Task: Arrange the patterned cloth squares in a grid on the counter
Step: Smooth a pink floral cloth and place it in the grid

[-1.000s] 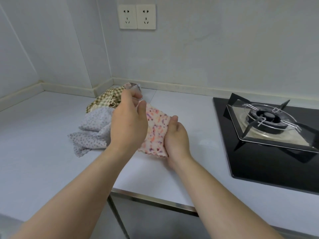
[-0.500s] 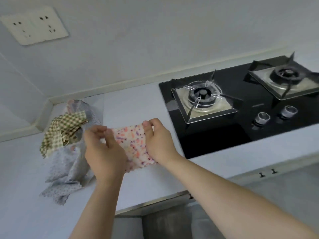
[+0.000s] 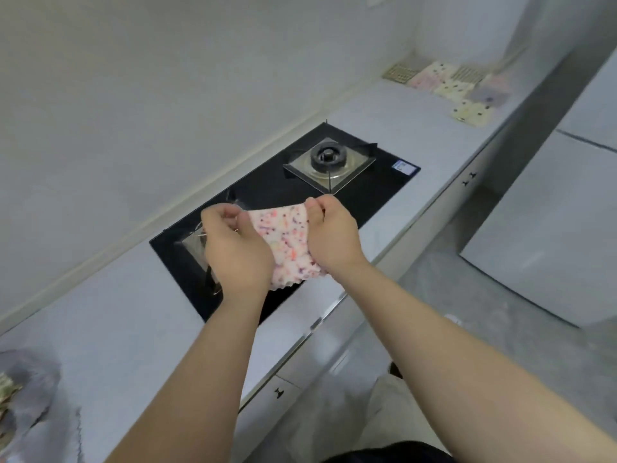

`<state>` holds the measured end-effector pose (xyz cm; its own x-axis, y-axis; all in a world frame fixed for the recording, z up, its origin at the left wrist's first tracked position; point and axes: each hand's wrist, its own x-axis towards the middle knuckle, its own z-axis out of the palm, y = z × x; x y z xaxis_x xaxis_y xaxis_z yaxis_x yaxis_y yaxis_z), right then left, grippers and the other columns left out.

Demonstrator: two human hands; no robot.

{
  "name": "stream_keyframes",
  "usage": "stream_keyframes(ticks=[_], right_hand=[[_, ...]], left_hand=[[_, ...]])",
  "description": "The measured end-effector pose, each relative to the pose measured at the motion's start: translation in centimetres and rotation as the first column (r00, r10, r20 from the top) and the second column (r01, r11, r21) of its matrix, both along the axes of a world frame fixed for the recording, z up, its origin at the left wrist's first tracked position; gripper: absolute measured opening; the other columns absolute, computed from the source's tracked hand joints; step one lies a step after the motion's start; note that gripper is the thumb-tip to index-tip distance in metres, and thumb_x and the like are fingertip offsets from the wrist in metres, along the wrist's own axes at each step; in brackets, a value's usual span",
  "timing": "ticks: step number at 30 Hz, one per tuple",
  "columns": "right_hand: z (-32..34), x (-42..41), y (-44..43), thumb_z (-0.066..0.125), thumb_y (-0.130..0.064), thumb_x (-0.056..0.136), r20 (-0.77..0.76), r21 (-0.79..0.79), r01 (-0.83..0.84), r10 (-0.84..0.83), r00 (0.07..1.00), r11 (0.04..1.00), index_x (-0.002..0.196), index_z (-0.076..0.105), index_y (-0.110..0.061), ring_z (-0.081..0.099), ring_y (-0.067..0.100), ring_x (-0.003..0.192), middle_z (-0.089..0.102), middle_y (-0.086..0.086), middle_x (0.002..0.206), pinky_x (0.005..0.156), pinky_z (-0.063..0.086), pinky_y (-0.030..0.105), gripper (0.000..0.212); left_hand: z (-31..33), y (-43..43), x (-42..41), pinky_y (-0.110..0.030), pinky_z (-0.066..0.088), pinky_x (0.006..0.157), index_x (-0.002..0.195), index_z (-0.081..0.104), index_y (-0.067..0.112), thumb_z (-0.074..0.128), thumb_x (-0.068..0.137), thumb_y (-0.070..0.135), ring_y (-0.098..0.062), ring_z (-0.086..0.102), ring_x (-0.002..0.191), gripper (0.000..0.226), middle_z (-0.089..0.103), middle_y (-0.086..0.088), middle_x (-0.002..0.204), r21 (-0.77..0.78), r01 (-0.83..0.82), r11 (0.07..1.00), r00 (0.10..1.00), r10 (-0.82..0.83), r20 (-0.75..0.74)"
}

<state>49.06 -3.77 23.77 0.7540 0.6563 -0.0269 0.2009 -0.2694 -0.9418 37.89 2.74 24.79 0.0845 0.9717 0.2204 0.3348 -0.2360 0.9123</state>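
Head: left hand (image 3: 233, 252), right hand (image 3: 334, 235) pinch cloth (image 3: 287, 242); blue sticker (image 3: 403, 167) unreadable.

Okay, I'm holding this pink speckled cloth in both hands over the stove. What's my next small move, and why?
Probably carry the pink speckled cloth rightward, past the stove, toward the laid squares at the counter's far end. The left hand and right hand grip it in the air, and the grid's nearest row seems to hold only one square.

Both hands (image 3: 280, 242) pinch a speckled pink cloth (image 3: 287, 242) above the black hob (image 3: 267, 195)
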Motion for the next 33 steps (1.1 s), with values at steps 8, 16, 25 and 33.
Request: stream_keyframes(ticks=[8, 16, 25, 33], right_hand=[[-0.2, 21.1, -5.7, 0.036, -0.037, 0.11, 0.057, -0.118, 0.121, -0.115, 0.992, 0.986, 0.105, 0.054, -0.019, 0.051, 0.004, 0.067, 0.058, -0.005, 0.081, 0.045, 0.032, 0.015, 0.026], [-0.9, 37.1, -6.5, 0.036, -0.041, 0.108, 0.005, -0.181, 0.199, -0.202, 0.979, 0.963, 0.104, 0.053, -0.021, 0.059, 0.016, 0.071, 0.063, 0.002, 0.086, 0.053, 0.039, 0.027, 0.027], [-3.5, 52.0, -2.2, 0.031, -0.051, 0.107, -0.027, -0.37, 0.115, -0.134, 0.991, 0.922, 0.112, 0.049, -0.017, 0.059, 0.016, 0.076, 0.063, 0.003, 0.098, 0.059, 0.047, 0.031, 0.039], [-5.3, 65.0, 0.6, 0.063, -0.013, 0.092, -0.385, -0.342, -0.046, -0.096, 0.918, 0.939, 0.115, 0.049, -0.025, 0.059, 0.017, 0.064, 0.066, 0.01, 0.085, 0.062, 0.061, 0.032, 0.03]], left_hand=[[-0.4, -3.9, 21.6, -0.008, 0.042, 0.062, 0.11, 0.045, 0.02, 0.053, 0.104, 0.015, -0.007, 0.06, 0.079, 0.011, 0.061, 0.002, 0.086, -0.077, 0.161, 0.984, 0.987, -0.163, -0.015], [0.2, -4.3, 38.6, -0.016, 0.04, 0.065, 0.113, 0.043, 0.02, 0.053, 0.104, 0.016, -0.004, 0.058, 0.085, 0.014, 0.057, 0.008, 0.088, -0.199, 0.23, 0.953, 0.97, -0.242, -0.037], [-3.3, 1.8, 50.4, -0.042, 0.059, 0.078, 0.122, 0.033, 0.018, 0.061, 0.093, 0.011, -0.019, 0.063, 0.097, 0.042, 0.055, -0.005, 0.109, -0.601, 0.437, 0.669, 0.857, -0.513, 0.052], [-7.0, 7.5, 60.5, -0.043, 0.059, 0.077, 0.097, 0.06, 0.021, 0.057, 0.09, -0.002, -0.018, 0.064, 0.084, 0.024, 0.058, 0.011, 0.107, -0.513, 0.524, 0.68, 0.764, -0.642, -0.07]])
